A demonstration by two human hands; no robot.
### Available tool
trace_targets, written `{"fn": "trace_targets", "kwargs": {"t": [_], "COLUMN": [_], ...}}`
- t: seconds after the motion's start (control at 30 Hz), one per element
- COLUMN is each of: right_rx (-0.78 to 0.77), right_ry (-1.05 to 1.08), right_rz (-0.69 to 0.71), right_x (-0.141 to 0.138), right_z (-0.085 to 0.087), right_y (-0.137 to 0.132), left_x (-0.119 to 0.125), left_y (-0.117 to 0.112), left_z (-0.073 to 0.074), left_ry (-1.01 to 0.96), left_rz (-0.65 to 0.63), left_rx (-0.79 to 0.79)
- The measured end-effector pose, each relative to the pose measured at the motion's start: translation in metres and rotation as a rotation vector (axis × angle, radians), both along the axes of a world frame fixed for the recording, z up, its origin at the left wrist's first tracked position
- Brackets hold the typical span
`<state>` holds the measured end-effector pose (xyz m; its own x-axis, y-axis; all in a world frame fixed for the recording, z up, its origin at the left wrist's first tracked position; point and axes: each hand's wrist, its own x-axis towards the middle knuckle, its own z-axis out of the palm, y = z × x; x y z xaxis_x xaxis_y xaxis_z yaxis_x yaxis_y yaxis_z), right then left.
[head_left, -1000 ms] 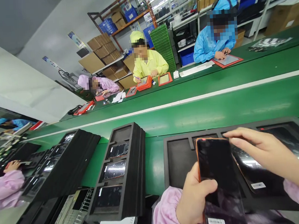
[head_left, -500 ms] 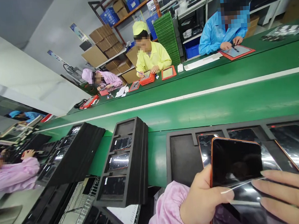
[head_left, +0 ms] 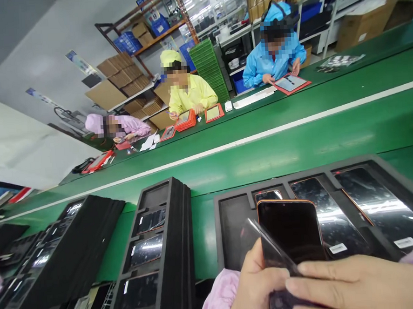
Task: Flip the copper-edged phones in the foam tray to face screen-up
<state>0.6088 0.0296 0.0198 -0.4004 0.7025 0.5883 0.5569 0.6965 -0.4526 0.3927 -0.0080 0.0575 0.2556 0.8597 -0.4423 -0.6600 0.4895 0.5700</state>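
A smartphone (head_left: 291, 228) with an orange edge and a dark screen tilts in front of me, above a black foam tray (head_left: 232, 225). My left hand (head_left: 252, 284) is closed round its left side, thumb over the front. A clear film (head_left: 273, 246) lies across the lower screen, and its upper left corner stands up off the glass. My right hand (head_left: 354, 280) is laid flat over the film and lower phone, fingers stretched out. The phone's lower end is partly hidden by both hands. More phones (head_left: 381, 204) lie in the tray's compartments.
Stacked foam trays (head_left: 177, 249) holding phones stand to the left, beside another stack (head_left: 93, 240). A green conveyor table (head_left: 262, 155) with a white strip runs across. Beyond it, co-workers in pink, yellow (head_left: 192, 92) and blue (head_left: 272, 59) clothes handle red-framed items.
My view has swung right, so the scene sits further left. The film's corner now stands up at the phone's left side. My right hand has slid left across the phone, its fingers closer together.
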Motion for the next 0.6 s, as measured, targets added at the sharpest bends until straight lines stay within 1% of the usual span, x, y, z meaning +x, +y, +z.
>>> {"fn": "trace_targets", "kwargs": {"t": [0.1,0.2,0.3,0.37,0.43,0.5,0.53,0.6], "right_rx": [-0.011,-0.003,0.097,0.152,0.15,0.137,0.13,0.072], "right_ry": [0.007,-0.009,-0.051,-0.043,-0.013,0.001,0.006,0.028], "right_rz": [0.053,0.16,0.344,0.407,0.374,0.295,0.258,0.189], "right_x": [-0.005,-0.013,-0.018,-0.02,-0.023,-0.027,-0.031,-0.038], "right_z": [0.009,0.019,0.024,0.024,0.023,0.024,0.026,0.03], "right_y": [0.017,0.036,0.053,0.06,0.062,0.06,0.059,0.058], "left_x": [0.005,0.01,0.012,0.012,0.013,0.014,0.015,0.017], "left_y": [0.0,0.002,0.002,0.001,0.001,0.002,0.003,0.009], "left_z": [0.001,-0.002,-0.005,-0.006,-0.006,-0.004,-0.002,0.001], "left_ry": [0.036,0.019,0.074,0.107,0.122,0.122,0.109,0.054], "left_rz": [0.058,0.04,-0.007,-0.014,-0.016,-0.022,-0.008,0.059], "left_rx": [0.047,0.117,0.173,0.186,0.168,0.158,0.152,0.127]}}
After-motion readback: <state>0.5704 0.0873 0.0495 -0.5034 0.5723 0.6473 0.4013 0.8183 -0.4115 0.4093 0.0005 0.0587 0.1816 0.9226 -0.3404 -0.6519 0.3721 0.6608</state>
